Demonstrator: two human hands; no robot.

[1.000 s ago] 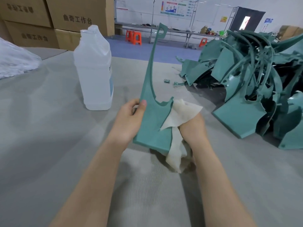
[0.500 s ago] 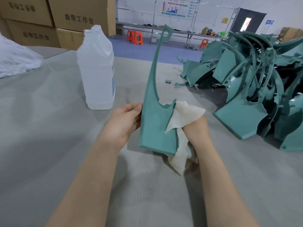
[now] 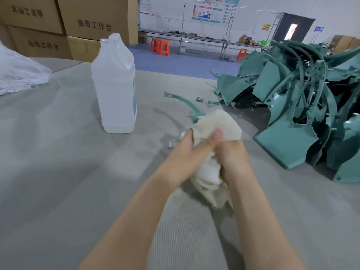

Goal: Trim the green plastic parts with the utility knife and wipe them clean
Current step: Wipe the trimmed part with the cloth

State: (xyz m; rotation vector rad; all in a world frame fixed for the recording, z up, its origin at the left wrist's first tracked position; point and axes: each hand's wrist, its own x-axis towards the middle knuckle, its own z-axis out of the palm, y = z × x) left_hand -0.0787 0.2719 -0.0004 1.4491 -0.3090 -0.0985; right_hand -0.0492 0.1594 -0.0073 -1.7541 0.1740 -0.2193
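One green plastic part (image 3: 184, 103) lies low over the grey table, and only its thin curved arm shows; its wide end is hidden under a white cloth (image 3: 218, 121) and my hands. My left hand (image 3: 191, 148) grips the covered end, thumb on top of the cloth. Bunched cloth fills my right hand (image 3: 232, 154), which holds it just to the right, touching the left hand. A small shiny object (image 3: 172, 143) peeks out left of my left hand; I cannot tell what it is. No utility knife can be made out.
A translucent white bottle (image 3: 115, 84) without a cap stands to the left of the hands. A large pile of green parts (image 3: 292, 98) fills the right side. Cardboard boxes (image 3: 93, 18) stand at the back left, beside a white plastic bag (image 3: 19, 75). A small clip (image 3: 199, 99) lies near the pile.
The green part stood upright before; it is now tipped down and away, and the cloth covers its wide end. My left hand has moved right onto the cloth.
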